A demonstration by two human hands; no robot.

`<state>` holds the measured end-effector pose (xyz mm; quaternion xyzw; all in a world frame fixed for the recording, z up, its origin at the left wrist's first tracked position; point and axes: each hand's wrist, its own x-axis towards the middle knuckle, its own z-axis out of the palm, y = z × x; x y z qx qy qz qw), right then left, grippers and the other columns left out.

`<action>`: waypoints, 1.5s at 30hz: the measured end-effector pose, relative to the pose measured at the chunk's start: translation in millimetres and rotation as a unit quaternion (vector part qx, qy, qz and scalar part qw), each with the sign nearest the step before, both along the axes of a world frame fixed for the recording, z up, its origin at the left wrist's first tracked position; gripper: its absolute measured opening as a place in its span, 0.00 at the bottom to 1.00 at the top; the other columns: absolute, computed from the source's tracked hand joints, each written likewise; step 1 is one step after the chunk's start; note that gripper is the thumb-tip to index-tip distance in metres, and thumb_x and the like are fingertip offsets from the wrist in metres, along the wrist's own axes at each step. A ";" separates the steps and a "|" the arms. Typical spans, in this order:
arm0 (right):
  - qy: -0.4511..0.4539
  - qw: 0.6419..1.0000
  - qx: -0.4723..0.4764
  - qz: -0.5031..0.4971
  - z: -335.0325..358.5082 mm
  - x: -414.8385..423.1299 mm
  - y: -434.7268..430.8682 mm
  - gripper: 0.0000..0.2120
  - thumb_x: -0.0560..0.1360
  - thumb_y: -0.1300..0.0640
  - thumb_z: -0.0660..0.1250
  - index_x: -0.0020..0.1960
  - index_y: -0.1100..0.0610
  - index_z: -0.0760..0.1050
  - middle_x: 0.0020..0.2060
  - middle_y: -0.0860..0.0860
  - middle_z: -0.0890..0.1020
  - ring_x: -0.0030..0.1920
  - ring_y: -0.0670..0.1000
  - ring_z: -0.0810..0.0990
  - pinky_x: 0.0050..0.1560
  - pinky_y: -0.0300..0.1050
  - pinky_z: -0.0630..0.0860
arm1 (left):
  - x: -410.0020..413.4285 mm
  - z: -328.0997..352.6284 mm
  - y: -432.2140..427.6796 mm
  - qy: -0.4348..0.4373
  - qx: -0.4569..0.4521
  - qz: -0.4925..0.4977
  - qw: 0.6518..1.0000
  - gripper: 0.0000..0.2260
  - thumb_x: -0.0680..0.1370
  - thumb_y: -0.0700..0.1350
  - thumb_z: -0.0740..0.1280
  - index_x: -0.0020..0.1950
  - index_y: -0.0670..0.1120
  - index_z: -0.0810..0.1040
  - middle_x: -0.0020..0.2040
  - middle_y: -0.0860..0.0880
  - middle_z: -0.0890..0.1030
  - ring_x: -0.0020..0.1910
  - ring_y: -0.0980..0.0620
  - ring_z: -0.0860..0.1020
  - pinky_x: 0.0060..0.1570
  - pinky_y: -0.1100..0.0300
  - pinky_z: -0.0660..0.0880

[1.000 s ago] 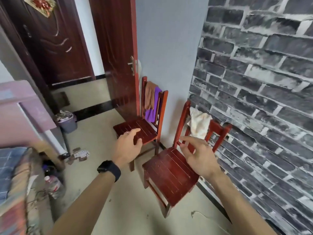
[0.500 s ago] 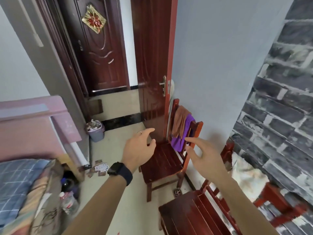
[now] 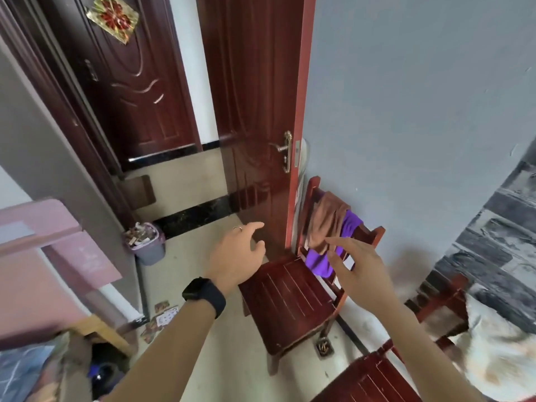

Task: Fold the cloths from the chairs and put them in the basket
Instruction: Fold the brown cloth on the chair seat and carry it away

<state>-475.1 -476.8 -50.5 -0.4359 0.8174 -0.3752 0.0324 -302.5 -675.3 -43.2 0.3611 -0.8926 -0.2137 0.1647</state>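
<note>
Both hands empty, fingers spread — right hand [image 3: 358, 264] nearing the brown cloth [image 3: 326, 221] and purple cloth [image 3: 322, 259] draped over the chair back [image 3: 377, 232]. Left hand [image 3: 236, 253] hovers alongside, likely to help lift.

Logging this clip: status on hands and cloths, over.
Left hand and right hand open, empty. Brown cloth and purple cloth draped on chair back, untouched. Nothing blocking.

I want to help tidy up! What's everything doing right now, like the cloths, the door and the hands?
Brown cloth: draped over chair back, unfolded.
Purple cloth: hanging under it, unfolded.
White cloth: on the near chair, blurred.
Door: open.
Bin: full.
Left hand: open, empty.
Right hand: open, reaching, empty.
</note>
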 end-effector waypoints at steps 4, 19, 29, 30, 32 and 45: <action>0.008 0.998 -0.029 -0.051 -12.4 -4.9 -33.8 0.10 0.79 0.56 0.69 0.59 0.48 0.82 0.49 0.38 0.79 0.50 0.37 0.71 0.56 0.41 0.70 | -25.4 -1.1 -55.1 0.000 0.007 -0.041 0.999 0.19 0.81 0.51 0.62 0.72 0.56 0.70 0.67 0.51 0.77 0.65 0.50 0.75 0.62 0.52 0.74; -0.013 0.955 0.178 -0.236 -105.5 -160.9 -102.5 0.23 0.82 0.45 0.60 0.76 0.50 0.69 0.78 0.51 0.66 0.80 0.54 0.57 0.76 0.58 0.60 | -228.0 -73.8 -125.6 -0.055 0.099 -0.219 0.969 0.18 0.79 0.54 0.63 0.68 0.57 0.73 0.64 0.51 0.77 0.62 0.49 0.76 0.58 0.55 0.73; 0.007 0.906 0.307 -0.291 -184.2 -229.7 -129.1 0.25 0.83 0.42 0.52 0.80 0.42 0.58 0.77 0.48 0.66 0.81 0.56 0.48 0.77 0.62 0.55 | -369.3 -131.2 -131.0 -0.100 0.080 -0.264 0.956 0.23 0.76 0.59 0.67 0.69 0.53 0.72 0.74 0.46 0.66 0.70 0.43 0.69 0.67 0.49 0.70; 0.008 0.905 0.312 -0.290 -186.8 -231.8 -129.5 0.26 0.82 0.42 0.53 0.80 0.42 0.58 0.76 0.48 0.68 0.81 0.57 0.48 0.77 0.62 0.56 | -380.6 -137.5 -130.8 -0.112 0.062 -0.267 0.955 0.25 0.75 0.60 0.67 0.69 0.52 0.71 0.75 0.44 0.64 0.71 0.41 0.67 0.68 0.48 0.69; 0.001 0.902 0.323 -0.287 -191.3 -233.5 -130.1 0.28 0.81 0.43 0.54 0.80 0.40 0.55 0.75 0.46 0.69 0.81 0.56 0.47 0.77 0.62 0.55 | -397.8 -150.5 -128.1 -0.143 0.010 -0.279 0.950 0.28 0.75 0.64 0.66 0.69 0.49 0.71 0.75 0.42 0.65 0.71 0.39 0.65 0.69 0.47 0.67; -0.060 0.860 0.373 -0.342 -183.4 -233.4 -140.2 0.36 0.79 0.42 0.58 0.79 0.34 0.41 0.78 0.44 0.63 0.80 0.52 0.35 0.78 0.62 0.52 | -453.0 -130.0 -187.0 -0.104 0.146 -0.308 0.934 0.09 0.76 0.51 0.66 0.44 0.47 0.82 0.45 0.46 0.85 0.53 0.41 0.81 0.48 0.57 0.74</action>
